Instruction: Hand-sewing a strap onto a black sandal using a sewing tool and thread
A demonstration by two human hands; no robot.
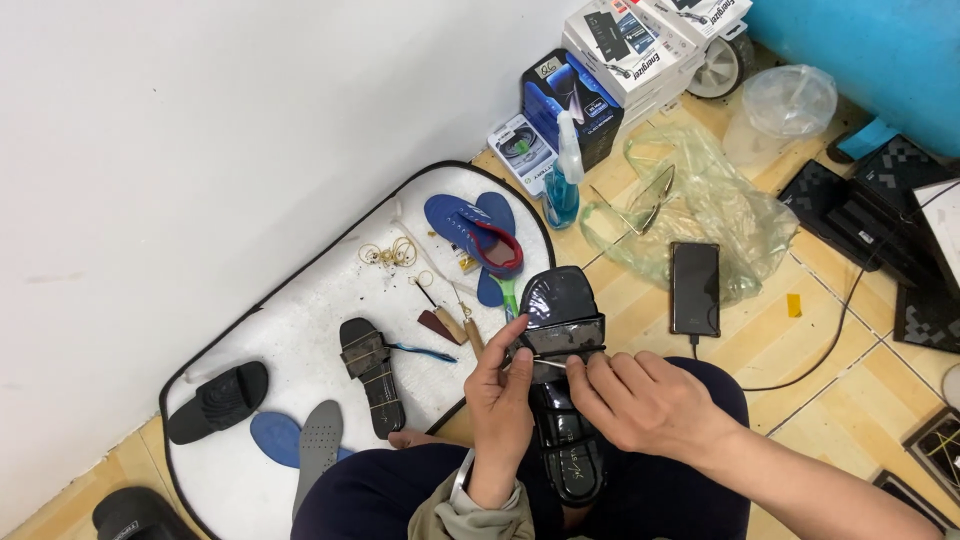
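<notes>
A: Where's the sandal (pixel 562 330)?
B: On the lap, toe at twelve o'clock, its strap between both hands.
A: Grips?
B: The left hand (pixel 503 395) clasps the strap's nine o'clock side; the right hand (pixel 640 400) pinches a needle (pixel 551 363) at the strap.

At lower centre, the left hand (pixel 503 400) and right hand (pixel 640 400) pinch a thin tool (pixel 552 364) against a black sandal's (pixel 562 380) strap; a phone (pixel 695 288) lies right of it.

Left hand (pixel 503 398) raised from the lap, fingers curled, thumb and forefinger pinched, right hand (pixel 640 400) alongside, fingertips meeting the left's, bare forearm angling in from lower right
</notes>
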